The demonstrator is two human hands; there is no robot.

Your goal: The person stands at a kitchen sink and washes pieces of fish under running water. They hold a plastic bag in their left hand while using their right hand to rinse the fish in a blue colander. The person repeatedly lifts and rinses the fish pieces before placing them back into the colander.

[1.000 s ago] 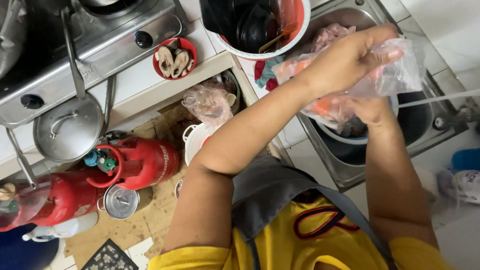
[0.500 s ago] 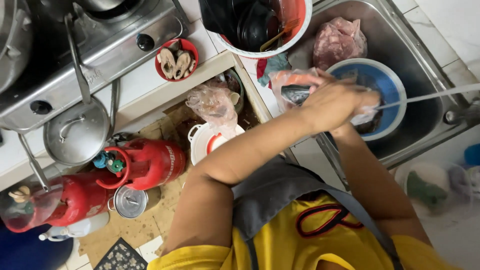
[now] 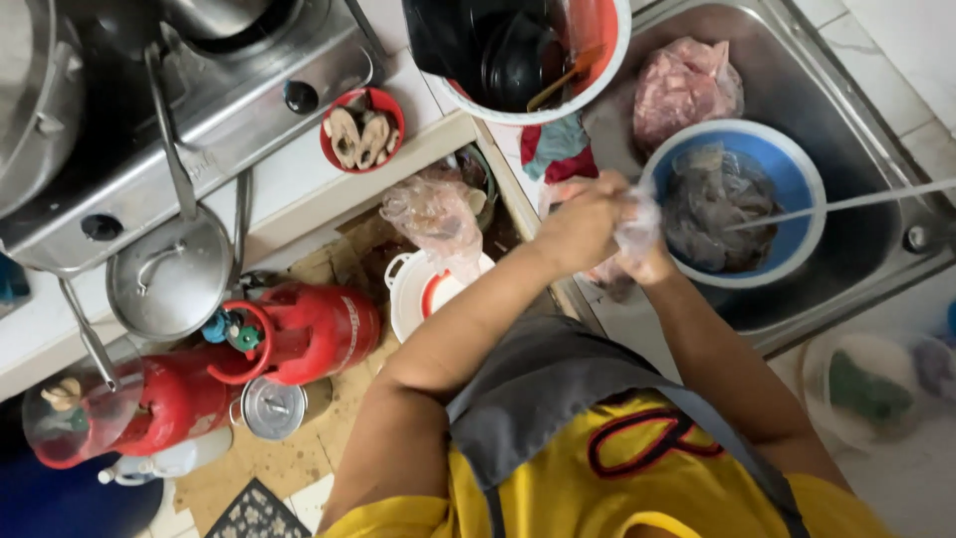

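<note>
Plastic bag point(image 3: 637, 224) bunched in both hands' fingers (clenched tight), beside blue bowl point(image 3: 787, 184), over sink point(image 3: 866, 249)

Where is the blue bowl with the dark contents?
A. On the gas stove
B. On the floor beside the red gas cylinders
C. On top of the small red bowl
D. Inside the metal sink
D: the blue bowl sits inside the metal sink, just beyond both hands, left hand and right hand, which crumple a clear plastic bag.

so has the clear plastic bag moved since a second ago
Yes. The clear plastic bag, held by both hands, was spread wide over the blue bowl; now it is bunched at the bowl's left rim, nearer the sink edge.
</note>
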